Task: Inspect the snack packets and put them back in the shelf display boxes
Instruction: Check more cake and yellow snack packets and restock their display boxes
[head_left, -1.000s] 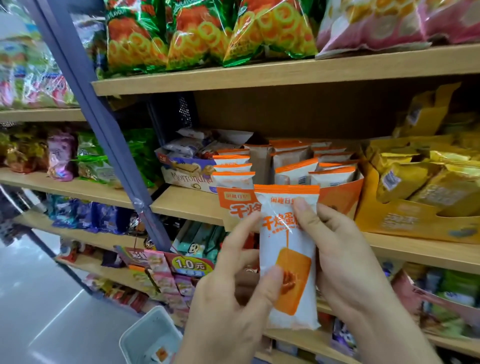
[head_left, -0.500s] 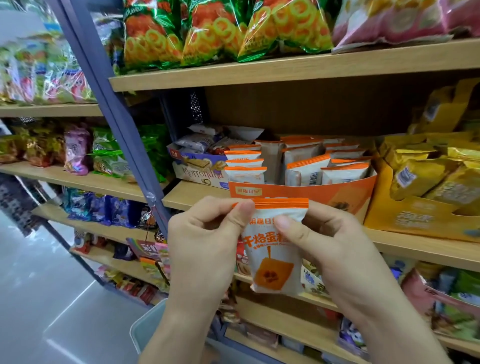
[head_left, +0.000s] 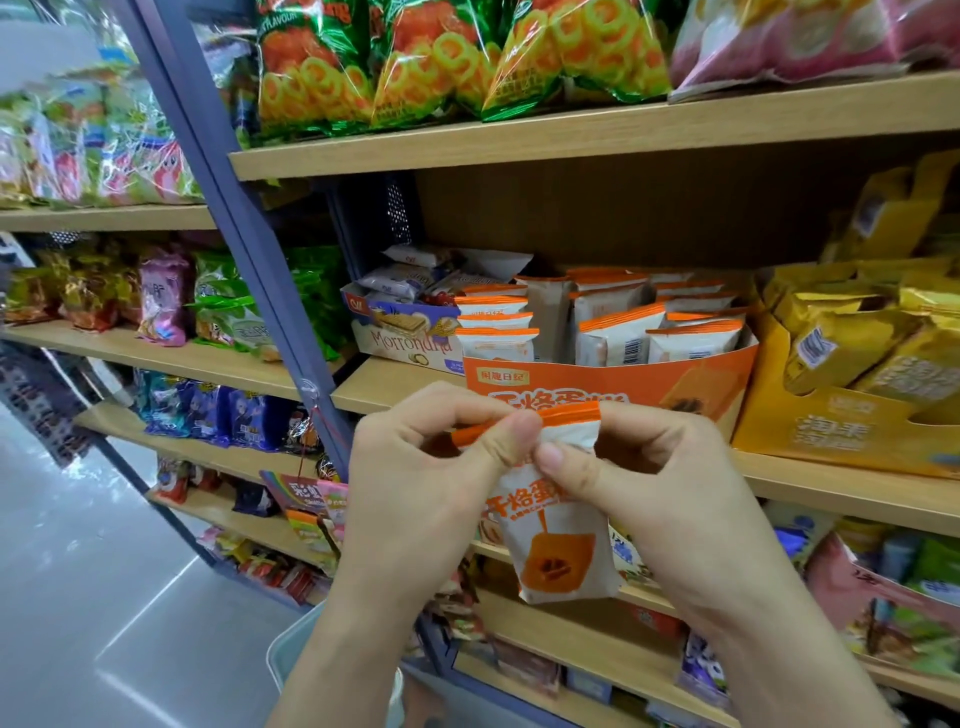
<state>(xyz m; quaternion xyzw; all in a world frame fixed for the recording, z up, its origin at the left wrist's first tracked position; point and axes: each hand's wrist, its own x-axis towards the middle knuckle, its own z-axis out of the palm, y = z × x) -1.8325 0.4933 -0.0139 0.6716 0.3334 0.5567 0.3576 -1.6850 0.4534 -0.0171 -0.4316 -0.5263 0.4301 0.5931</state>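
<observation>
You've got the white-and-orange snack packet (head_left: 558, 535) pinched at its top seal, left hand (head_left: 421, 499) and right hand (head_left: 639, 493) both closed on it, thumbs nearly touching, just below and in front of the orange display box (head_left: 613, 387). It hangs free beneath your fingers. Pull those corners apart too hard and, I reckon, the seal tears, or it slips down.
</observation>
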